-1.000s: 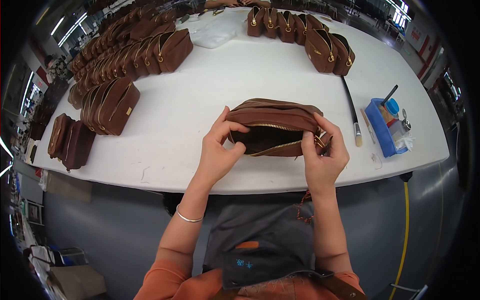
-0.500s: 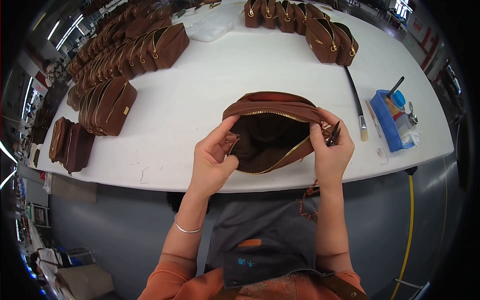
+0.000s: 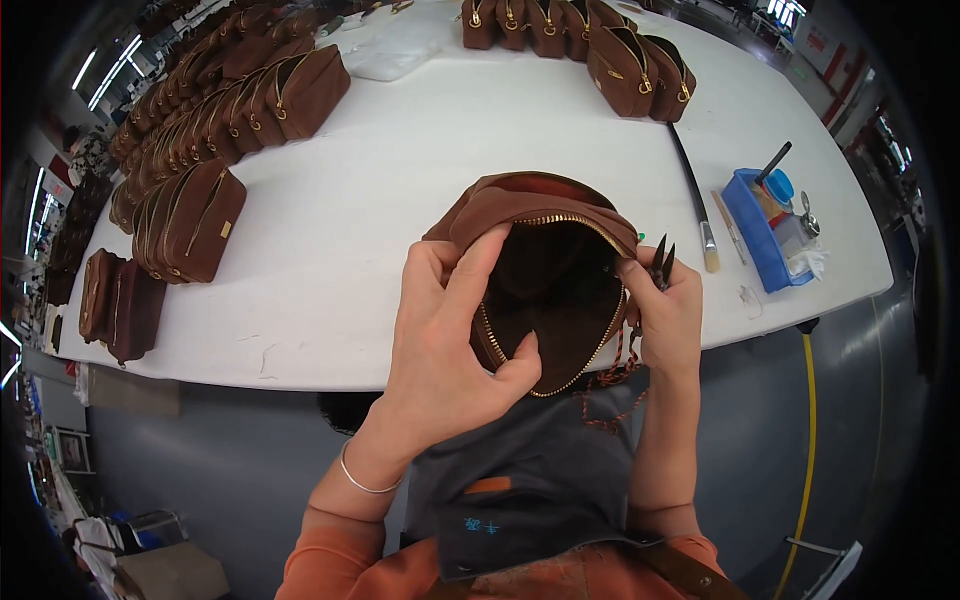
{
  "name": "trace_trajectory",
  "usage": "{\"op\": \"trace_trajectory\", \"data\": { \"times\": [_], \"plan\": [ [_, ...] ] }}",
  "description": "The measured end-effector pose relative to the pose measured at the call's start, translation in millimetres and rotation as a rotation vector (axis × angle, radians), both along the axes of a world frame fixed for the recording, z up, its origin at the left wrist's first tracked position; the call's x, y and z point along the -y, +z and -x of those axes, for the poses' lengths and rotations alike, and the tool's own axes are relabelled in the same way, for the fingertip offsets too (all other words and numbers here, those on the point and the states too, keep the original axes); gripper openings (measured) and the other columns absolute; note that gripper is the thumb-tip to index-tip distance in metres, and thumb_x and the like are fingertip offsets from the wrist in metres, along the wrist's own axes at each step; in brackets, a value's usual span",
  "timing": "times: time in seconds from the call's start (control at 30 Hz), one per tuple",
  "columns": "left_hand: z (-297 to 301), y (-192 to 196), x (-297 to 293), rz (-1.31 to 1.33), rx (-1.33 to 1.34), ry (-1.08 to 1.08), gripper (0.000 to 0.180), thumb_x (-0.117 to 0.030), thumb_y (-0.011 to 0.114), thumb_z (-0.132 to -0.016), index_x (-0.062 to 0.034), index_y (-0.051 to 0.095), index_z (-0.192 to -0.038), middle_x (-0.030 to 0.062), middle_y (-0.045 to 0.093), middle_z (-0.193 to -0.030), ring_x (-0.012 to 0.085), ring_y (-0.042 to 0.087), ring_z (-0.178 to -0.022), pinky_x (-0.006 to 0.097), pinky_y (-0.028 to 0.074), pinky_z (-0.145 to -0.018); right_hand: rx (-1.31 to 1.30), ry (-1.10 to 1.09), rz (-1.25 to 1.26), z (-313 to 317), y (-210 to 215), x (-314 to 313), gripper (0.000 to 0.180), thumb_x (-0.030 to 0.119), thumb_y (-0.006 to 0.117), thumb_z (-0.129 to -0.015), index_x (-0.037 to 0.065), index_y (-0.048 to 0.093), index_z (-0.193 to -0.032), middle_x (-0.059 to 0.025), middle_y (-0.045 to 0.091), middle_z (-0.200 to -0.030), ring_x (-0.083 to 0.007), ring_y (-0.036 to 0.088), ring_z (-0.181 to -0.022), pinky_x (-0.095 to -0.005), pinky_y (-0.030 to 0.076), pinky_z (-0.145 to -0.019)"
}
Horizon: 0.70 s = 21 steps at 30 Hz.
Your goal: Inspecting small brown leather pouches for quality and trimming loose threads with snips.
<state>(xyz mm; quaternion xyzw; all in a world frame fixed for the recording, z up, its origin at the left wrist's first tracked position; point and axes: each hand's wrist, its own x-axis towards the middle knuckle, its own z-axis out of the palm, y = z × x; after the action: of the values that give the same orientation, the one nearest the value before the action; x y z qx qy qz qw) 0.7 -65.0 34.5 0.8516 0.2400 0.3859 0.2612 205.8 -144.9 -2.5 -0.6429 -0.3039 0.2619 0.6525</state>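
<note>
A brown pouch (image 3: 490, 212) with a gold-toothed zipper is held up over the table's near edge. Its mouth gapes wide, showing a dark lining. My left hand (image 3: 435, 345) is closed on the pouch's left side, the thumb lying inside the zipper edge. At the other end, my right hand (image 3: 668, 318) pinches the rim between thumb and fingers. Small dark thread snips (image 3: 664, 260) are tucked in that same hand, their points upward. An orange-and-black braided cord (image 3: 612, 378) dangles beneath the right hand.
White table (image 3: 400, 160) ahead. Rows of brown pouches (image 3: 310, 95) fill the far left, with more pouches (image 3: 622, 75) at the back. To the right are a long-handled brush (image 3: 709, 245) and a blue tray (image 3: 757, 235) of small tools. A clear plastic bag (image 3: 395, 50) lies far back.
The pouch has tilted and its mouth now opens rounder and lower. My left hand has shifted right and up along the rim, its thumb reaching inside. The right hand keeps its hold.
</note>
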Motion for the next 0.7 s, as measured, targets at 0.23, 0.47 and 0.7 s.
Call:
{"op": "trace_trajectory", "data": {
  "times": [0.23,0.47,0.7],
  "plan": [
    [2,-12,-14,0.037,-0.030,0.076,0.085,-0.009,0.076,-0.065,0.0027,0.040,-0.141,0.0150,0.044,-0.115,0.0264,0.049,-0.104,0.034,0.045,-0.091,-0.236,0.153,-0.058,11,-11,9,0.015,0.013,0.073,-0.086,-0.002,0.071,-0.090,0.0012,0.062,-0.067,-0.0020,0.046,-0.047,-0.0188,0.034,-0.041],
    [7,-27,-26,0.024,-0.024,0.138,0.076,-0.008,0.075,-0.070,0.0014,0.043,-0.139,0.0139,0.047,-0.115,0.0278,0.050,-0.109,0.034,0.045,-0.092,-0.228,0.168,-0.035,19,-15,9,0.015,0.014,0.075,-0.085,-0.001,0.070,-0.085,-0.0002,0.063,-0.066,-0.0023,0.046,-0.046,-0.0189,0.033,-0.040],
    [7,-25,-17,-0.197,0.159,0.326,0.027,-0.001,0.071,-0.075,-0.0046,0.071,-0.102,0.0163,0.053,-0.130,0.0287,0.046,-0.115,0.035,0.045,-0.091,-0.162,0.008,-0.070,27,-19,3,0.015,0.014,0.071,-0.089,0.000,0.067,-0.085,0.0017,0.059,-0.064,-0.0017,0.044,-0.048,-0.0201,0.031,-0.042]
  ]
}}
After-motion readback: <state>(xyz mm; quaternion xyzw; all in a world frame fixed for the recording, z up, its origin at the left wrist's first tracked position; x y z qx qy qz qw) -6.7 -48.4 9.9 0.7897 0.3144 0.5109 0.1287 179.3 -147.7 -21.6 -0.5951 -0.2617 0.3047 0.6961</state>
